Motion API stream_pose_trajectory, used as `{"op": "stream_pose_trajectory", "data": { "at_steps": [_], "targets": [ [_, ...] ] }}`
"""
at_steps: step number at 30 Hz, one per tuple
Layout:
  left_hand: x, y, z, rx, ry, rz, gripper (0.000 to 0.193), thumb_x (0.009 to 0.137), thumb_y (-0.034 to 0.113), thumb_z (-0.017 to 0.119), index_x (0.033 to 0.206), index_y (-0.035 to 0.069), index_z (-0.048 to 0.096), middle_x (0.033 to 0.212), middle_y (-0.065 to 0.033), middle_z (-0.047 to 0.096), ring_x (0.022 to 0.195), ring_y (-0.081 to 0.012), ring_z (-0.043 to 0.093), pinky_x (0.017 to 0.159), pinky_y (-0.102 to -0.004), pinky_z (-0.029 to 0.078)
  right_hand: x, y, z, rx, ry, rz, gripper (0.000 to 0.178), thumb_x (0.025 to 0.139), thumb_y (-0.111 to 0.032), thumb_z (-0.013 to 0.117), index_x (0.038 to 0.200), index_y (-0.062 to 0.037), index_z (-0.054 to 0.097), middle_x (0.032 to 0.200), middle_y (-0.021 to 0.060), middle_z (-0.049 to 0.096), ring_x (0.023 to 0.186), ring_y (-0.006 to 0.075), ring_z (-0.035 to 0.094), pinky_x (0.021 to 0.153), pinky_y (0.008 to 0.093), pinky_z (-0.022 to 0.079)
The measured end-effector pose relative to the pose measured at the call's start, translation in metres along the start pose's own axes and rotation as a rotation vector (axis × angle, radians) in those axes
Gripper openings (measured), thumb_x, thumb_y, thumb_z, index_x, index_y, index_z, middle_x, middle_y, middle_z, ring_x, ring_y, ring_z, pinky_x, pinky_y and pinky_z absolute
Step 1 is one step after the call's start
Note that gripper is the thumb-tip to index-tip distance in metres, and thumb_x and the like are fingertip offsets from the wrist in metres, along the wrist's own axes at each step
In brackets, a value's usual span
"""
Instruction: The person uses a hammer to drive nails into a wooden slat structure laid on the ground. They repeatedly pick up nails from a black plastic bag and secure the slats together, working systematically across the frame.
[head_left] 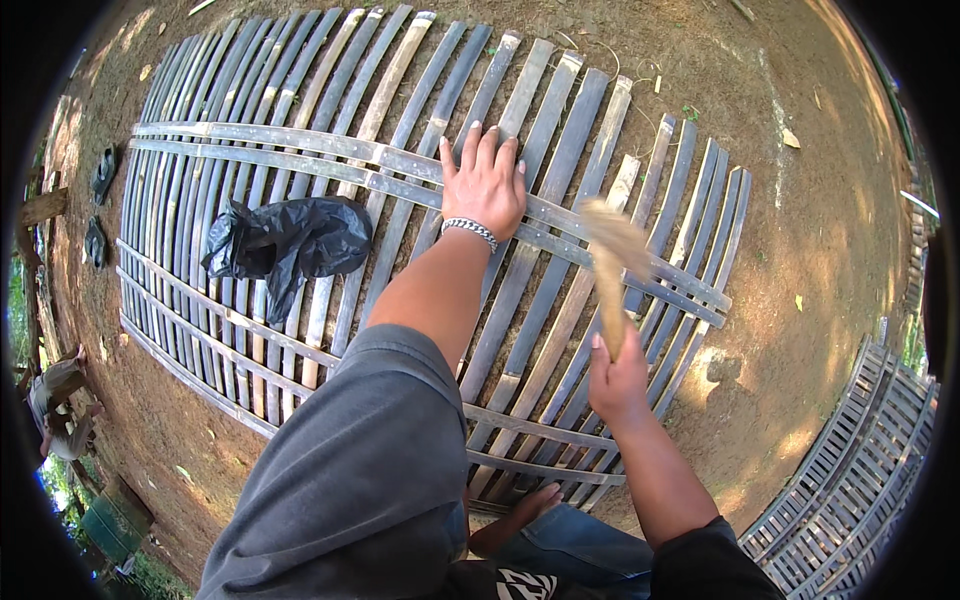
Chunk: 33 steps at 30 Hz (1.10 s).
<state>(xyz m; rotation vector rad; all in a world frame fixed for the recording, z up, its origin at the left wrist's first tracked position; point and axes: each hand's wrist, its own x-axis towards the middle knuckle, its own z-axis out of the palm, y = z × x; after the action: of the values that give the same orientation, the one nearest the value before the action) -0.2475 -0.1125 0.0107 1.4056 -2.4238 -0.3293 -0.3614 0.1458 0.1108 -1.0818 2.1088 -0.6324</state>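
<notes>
Below me lies a panel of dark, weathered bamboo slats [520,330], crossed by paired long strips [290,140] over its upper part and more strips lower down. My left hand [485,190] rests with its fingers stretched out on the upper paired strips, a chain bracelet around its wrist. My right hand [618,378] is closed around the handle of a wooden mallet [608,285]. The mallet's head is smeared by motion above the right part of the paired strips; whether it touches them I cannot tell.
A crumpled black plastic bag [300,245] lies on the slats left of my arm. Dark sandals [102,175] sit on the dirt at far left. Another person [62,400] is at the left rim. A second slatted panel [860,480] lies at lower right. My bare foot [540,500] shows near the lower edge.
</notes>
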Motion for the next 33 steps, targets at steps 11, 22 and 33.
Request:
{"op": "stream_pose_trajectory", "data": {
  "at_steps": [11,22,33],
  "targets": [
    [0.001,0.001,0.001,-0.012,0.0,0.011,0.039,0.101,0.026,0.049,0.136,0.01,0.056,0.148,-0.0125,0.049,0.148,-0.0314,0.033,0.122,-0.0623,0.015,0.004,-0.018,-0.015,0.154,0.234,-0.141,0.045,0.101,-0.018,0.057,0.139,0.0029,0.045,0.108,0.0277,0.068,0.095,0.0397,0.071,0.079,0.0473,0.056],
    [0.001,0.0,0.0,-0.025,0.021,0.01,0.038,0.1,0.025,0.05,0.135,0.01,0.055,0.147,-0.0111,0.05,0.148,-0.0318,0.034,0.122,-0.0625,0.017,0.025,-0.037,-0.03,0.449,0.361,-0.214,0.025,0.104,-0.016,0.053,0.122,0.0016,0.051,0.085,0.0081,0.058,0.07,0.0175,0.058,0.066,0.0354,0.051],
    [-0.003,-0.01,-0.002,0.001,0.023,-0.013,0.04,0.098,0.023,0.053,0.136,0.011,0.055,0.146,-0.0112,0.051,0.148,-0.0311,0.034,0.121,-0.0625,0.018,0.029,-0.037,-0.019,0.497,0.337,-0.234,0.023,0.101,-0.013,0.057,0.12,-0.0003,0.051,0.084,0.0065,0.058,0.069,0.0169,0.056,0.064,0.0345,0.049]
  ]
}}
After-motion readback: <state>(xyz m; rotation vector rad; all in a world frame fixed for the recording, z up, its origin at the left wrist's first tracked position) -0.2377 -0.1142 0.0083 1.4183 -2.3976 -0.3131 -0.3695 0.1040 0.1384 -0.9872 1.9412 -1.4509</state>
